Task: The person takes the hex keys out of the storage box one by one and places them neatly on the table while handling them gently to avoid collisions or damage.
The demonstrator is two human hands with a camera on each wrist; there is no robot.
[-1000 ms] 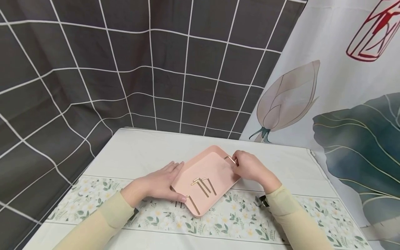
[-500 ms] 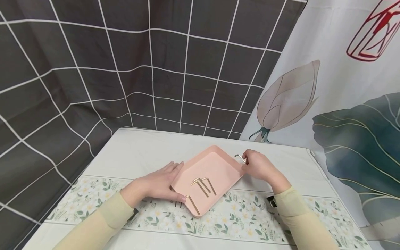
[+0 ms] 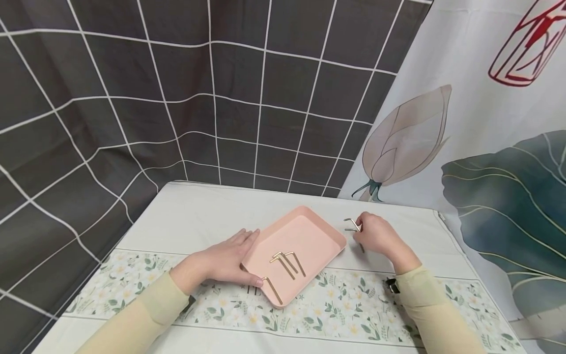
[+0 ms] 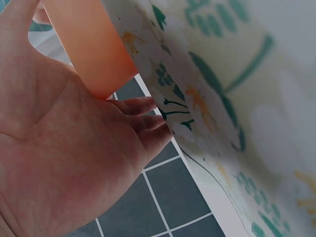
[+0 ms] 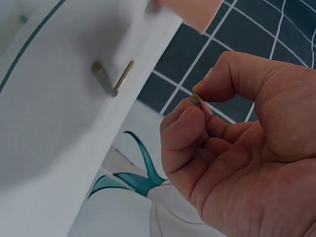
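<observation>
"While the right grip (image 3: 378, 233) pinches an L-shaped metal key (image 5: 195, 99) between thumb and fingers above the counter (image 3: 212, 206), what lies nearby?"

"A second key (image 5: 124, 78), on the counter just below that grip, and a pink tray (image 3: 309, 233) of more keys (image 3: 287, 269) to its left, the left grip (image 3: 232, 258) spread, uncurled, along the tray's side."

"And how would the pinched key handle?"

"Likely light, stiff and a touch slippery, hardly fragile; the long arm (image 3: 356, 225) looks the surest place to take hold."
</observation>
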